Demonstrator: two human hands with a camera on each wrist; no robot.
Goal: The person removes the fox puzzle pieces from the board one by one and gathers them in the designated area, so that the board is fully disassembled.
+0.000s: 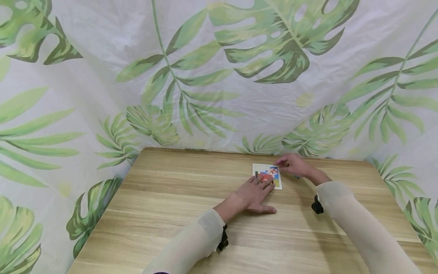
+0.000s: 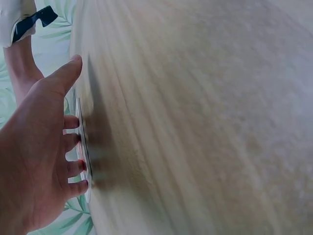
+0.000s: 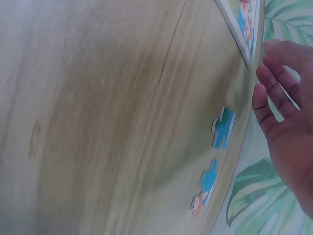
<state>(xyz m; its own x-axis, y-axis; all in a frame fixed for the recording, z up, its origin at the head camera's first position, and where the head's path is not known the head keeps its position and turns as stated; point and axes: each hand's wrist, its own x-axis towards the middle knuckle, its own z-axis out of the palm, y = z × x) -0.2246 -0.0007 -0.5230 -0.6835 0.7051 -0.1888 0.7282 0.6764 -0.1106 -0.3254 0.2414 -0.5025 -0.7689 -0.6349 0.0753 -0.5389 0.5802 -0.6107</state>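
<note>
A small jigsaw puzzle board (image 1: 280, 184) with a white border and a colourful cartoon picture lies near the far edge of the table. My left hand (image 1: 254, 193) rests with spread, straight fingers over its lower left part; the left wrist view shows the fingertips (image 2: 76, 168) on the board. At the board's upper right corner is my right hand (image 1: 295, 166), fingers loosely bent. Nothing shows between those fingers in the right wrist view. Two loose jigsaw pieces lie on the table near that hand, one blue and green (image 3: 224, 128), the other blue with orange and white (image 3: 206, 182).
The wooden table (image 1: 164, 205) ends just behind the board. A leaf-patterned cloth (image 1: 205, 87) hangs behind and beside it. A black wrist-worn device (image 1: 223, 239) sits on my left forearm, another black device (image 1: 317, 205) on my right.
</note>
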